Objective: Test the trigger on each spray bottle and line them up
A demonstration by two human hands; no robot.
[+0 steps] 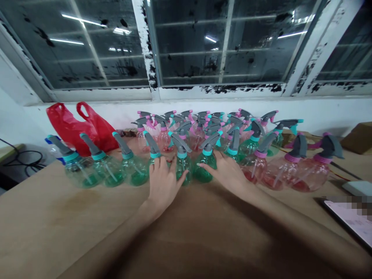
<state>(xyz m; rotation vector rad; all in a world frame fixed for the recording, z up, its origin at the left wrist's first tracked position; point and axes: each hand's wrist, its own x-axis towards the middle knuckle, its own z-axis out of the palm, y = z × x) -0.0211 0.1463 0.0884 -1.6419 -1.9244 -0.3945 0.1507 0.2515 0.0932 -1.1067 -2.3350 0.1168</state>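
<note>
A front row of spray bottles with grey trigger heads crosses the table. My left hand (163, 179) covers much of one green spray bottle (155, 155). Its thumb and index finger rest around the lower side of another green spray bottle (182, 164). My right hand (228, 169) holds a third green spray bottle (204, 167) from the right, thumb across its front, other fingers partly hidden behind. To the left stand more green bottles (135, 169) with turquoise collars. Right of my right hand are pink bottles (277, 170) with pink collars. Some liquid shows in the bottoms.
Behind stand several more pink and green spray bottles (165, 139). A red plastic bag (87, 130) sits back left, near black cables (31, 162). At right lie a cardboard box (359, 138), a white object (359, 188) and a device with a lit screen (345, 217). Windows rise behind.
</note>
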